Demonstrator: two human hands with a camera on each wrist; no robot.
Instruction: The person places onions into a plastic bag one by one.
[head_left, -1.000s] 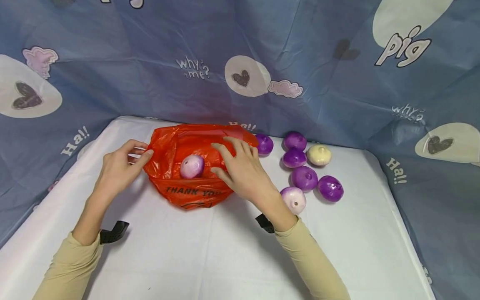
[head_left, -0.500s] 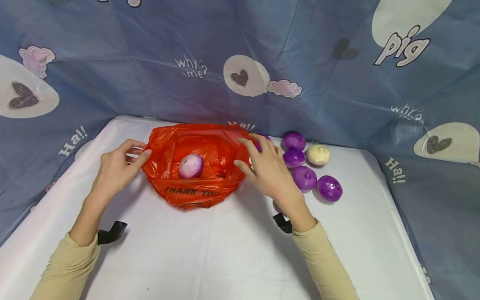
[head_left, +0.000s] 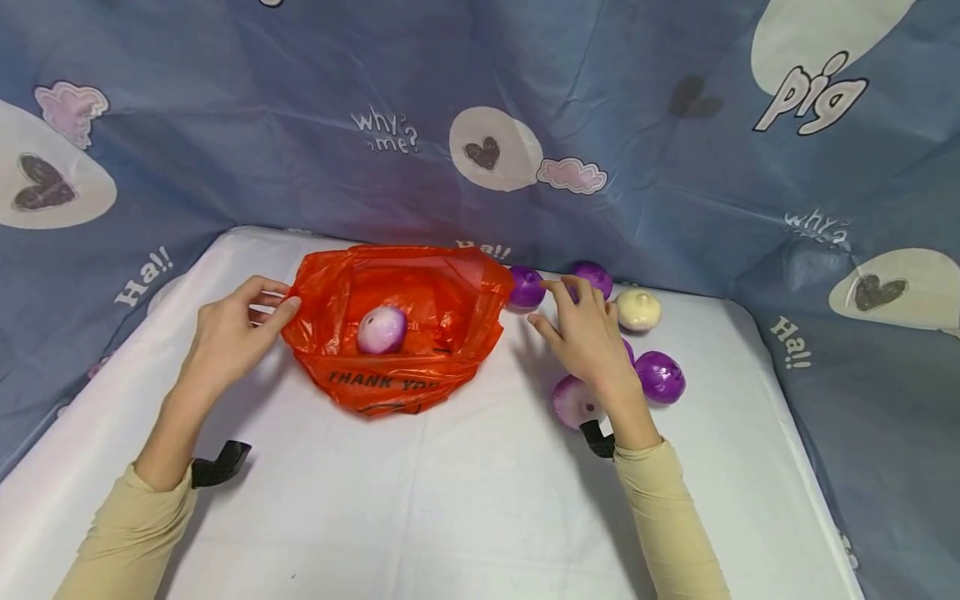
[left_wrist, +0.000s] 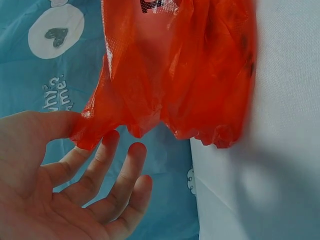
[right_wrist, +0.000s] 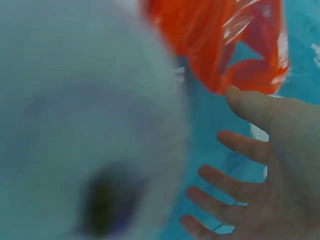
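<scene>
My left hand (head_left: pixel 234 337) pinches the left edge of a red plastic bag (head_left: pixel 472 367) between thumb and forefinger, its other fingers spread below the edge in the left wrist view. The bag's mouth gapes toward me, and one pale purple onion (head_left: pixel 382 330) lies inside. My right hand (head_left: pixel 588 342) is over the group of onions at the right with nothing in its grasp, fingers loosely bent and apart. Close to its fingertips are a purple onion (head_left: pixel 527 288) and another purple onion (head_left: pixel 592 279). The hand partly hides others. A pale onion (right_wrist: pixel 90 125) looms blurred in the right wrist view.
A yellowish onion (head_left: pixel 638 310) and a purple onion (head_left: pixel 660 377) lie right of my right hand, and a pale purple onion (head_left: pixel 576 402) sits under its wrist. White cloth (head_left: pixel 465 500) covers the table. A blue printed curtain (head_left: pixel 637 125) rises behind it.
My right hand has moved right, from over the bag's mouth to over the onions. The bag's right edge shows again. My left hand keeps its pinch on the bag.
</scene>
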